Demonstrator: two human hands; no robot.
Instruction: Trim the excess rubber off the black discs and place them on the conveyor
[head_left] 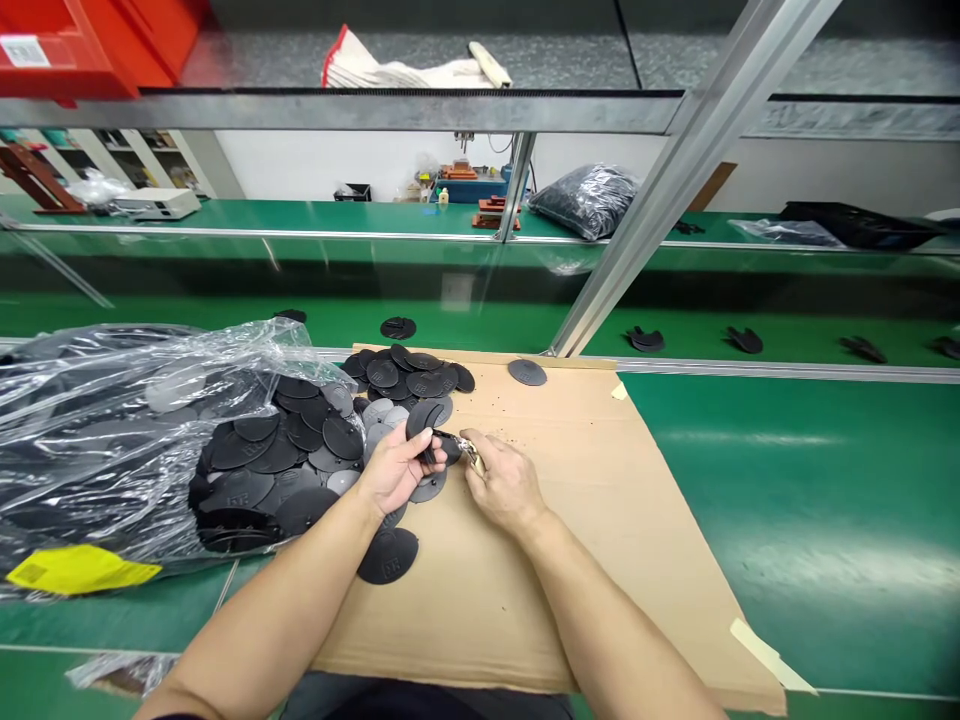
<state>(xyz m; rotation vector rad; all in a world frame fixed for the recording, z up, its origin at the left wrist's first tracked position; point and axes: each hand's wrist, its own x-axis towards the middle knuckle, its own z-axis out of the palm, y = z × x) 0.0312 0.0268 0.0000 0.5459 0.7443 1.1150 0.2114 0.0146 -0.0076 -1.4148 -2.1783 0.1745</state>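
Observation:
My left hand [399, 472] is closed on a few black plastic discs [421, 418], held tilted above the cardboard sheet [555, 560]. In my right hand [506, 480] is a small pair of metal cutting pliers [474, 455], the jaws touching or very close to the discs' edge. My fingers hide most of the handles. Beside my left hand, loose black and grey discs spill from a clear plastic bag [150, 430]. One disc [388, 556] lies nearer to me, and another pile of discs [412, 375] sits at the sheet's back edge.
A lone disc [527, 372] lies at the back of the cardboard. Behind, a green conveyor belt [480, 325] carries several black parts. A slanted metal post [660, 200] rises at the right. Overhead, a shelf holds a red bin [97, 50] and white gloves [412, 70].

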